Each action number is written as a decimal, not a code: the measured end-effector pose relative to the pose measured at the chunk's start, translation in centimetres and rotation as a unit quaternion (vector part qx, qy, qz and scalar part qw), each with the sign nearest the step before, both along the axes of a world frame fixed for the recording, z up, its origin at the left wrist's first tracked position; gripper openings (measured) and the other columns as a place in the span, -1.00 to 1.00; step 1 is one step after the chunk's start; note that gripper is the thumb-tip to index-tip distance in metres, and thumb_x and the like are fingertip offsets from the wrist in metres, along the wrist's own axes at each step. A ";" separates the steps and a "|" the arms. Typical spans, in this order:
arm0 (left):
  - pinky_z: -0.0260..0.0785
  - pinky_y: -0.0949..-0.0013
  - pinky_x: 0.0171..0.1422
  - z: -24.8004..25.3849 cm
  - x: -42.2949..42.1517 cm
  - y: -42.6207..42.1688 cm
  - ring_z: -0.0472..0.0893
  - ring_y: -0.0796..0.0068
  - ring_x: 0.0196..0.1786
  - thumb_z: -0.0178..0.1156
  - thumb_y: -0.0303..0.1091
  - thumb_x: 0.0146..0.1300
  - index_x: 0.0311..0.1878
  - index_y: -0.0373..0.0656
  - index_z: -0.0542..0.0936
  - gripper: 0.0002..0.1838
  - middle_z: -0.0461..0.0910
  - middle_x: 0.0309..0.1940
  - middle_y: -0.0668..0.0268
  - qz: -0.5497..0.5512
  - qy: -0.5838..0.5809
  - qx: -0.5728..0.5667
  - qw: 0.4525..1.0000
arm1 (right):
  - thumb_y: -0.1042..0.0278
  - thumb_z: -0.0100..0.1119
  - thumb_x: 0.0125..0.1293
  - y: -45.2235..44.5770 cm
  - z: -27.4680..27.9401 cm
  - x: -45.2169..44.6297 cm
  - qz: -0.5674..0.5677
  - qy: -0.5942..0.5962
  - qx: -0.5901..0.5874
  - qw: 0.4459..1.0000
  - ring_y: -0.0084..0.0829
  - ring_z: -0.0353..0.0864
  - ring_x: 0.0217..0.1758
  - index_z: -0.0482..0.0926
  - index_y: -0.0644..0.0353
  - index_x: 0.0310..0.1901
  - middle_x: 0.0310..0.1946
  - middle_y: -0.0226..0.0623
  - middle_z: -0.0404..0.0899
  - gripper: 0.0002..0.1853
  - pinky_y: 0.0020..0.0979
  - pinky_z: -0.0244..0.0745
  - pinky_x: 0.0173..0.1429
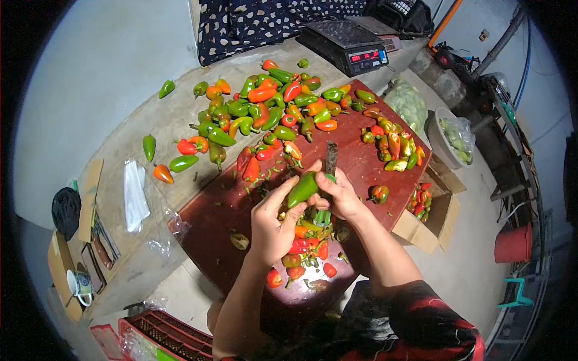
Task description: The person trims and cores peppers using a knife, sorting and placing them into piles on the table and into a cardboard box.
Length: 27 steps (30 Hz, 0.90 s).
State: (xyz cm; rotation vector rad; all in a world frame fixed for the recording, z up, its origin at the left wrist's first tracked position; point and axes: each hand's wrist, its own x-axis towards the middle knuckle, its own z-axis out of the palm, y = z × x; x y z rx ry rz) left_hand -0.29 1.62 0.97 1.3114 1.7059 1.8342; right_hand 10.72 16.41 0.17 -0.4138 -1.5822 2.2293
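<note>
Left fingers [287, 194] curl around a green pepper [303, 189]; right fingers [336, 188] clasp a green-handled knife [331, 159] above the red tabletop [212, 240]

The person wore a loose black top [367, 319] with faint greyish-white patches across the front. Well behind the bare fingers [278, 195], the wide right sleeve [435, 307] ended near the elbow, printed with jagged, lightning-like red streaks and paler lines, brighter red along its outer edge.
</note>
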 end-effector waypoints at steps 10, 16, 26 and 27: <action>0.44 0.45 -0.26 0.9 -0.3 -1.0 0.64 0.45 -0.38 0.33 -0.63 0.08 -0.29 -0.34 0.70 -0.89 0.66 -0.46 0.21 0.117 0.057 0.007 0.992 | 0.03 0.02 0.53 1.1 1.6 1.6 -0.027 -0.020 -0.054 0.998 -0.69 0.26 -0.63 0.45 0.18 0.07 -0.51 -0.45 0.41 -0.64 -0.59 0.12 -0.56; 0.45 0.39 -0.35 0.3 -0.3 -1.5 0.62 0.44 -0.49 0.09 -0.34 0.47 -0.24 -0.33 0.62 -0.75 0.61 -0.57 0.20 0.068 -0.023 -0.013 0.997 | -0.13 0.06 0.42 9.1 3.4 11.0 -0.245 -0.190 0.145 0.940 -0.63 0.46 -0.44 0.65 0.04 0.03 -0.43 -0.58 0.53 -0.56 -0.51 0.39 -0.38; 0.46 0.29 -0.33 0.8 -0.5 -1.2 0.65 0.31 -0.49 -0.02 -0.27 0.51 -0.24 -0.36 0.60 -0.66 0.61 -0.56 0.11 0.061 0.012 -0.065 0.996 | -0.13 0.11 0.39 23.1 -8.4 41.7 -0.471 -0.291 -0.089 0.828 -0.57 0.34 -0.66 0.64 0.12 -0.20 -0.62 -0.44 0.45 -0.58 -0.45 0.11 -0.62; 0.46 0.29 -0.32 0.7 -0.6 -1.2 0.66 0.29 -0.47 -0.02 -0.27 0.51 -0.24 -0.35 0.60 -0.66 0.61 -0.55 0.10 0.069 0.033 -0.075 0.994 | -0.11 0.17 0.34 24.1 -9.5 42.0 -0.524 -0.426 0.089 0.732 -0.51 0.42 -0.62 0.64 0.16 -0.23 -0.59 -0.40 0.52 -0.57 -0.39 0.25 -0.55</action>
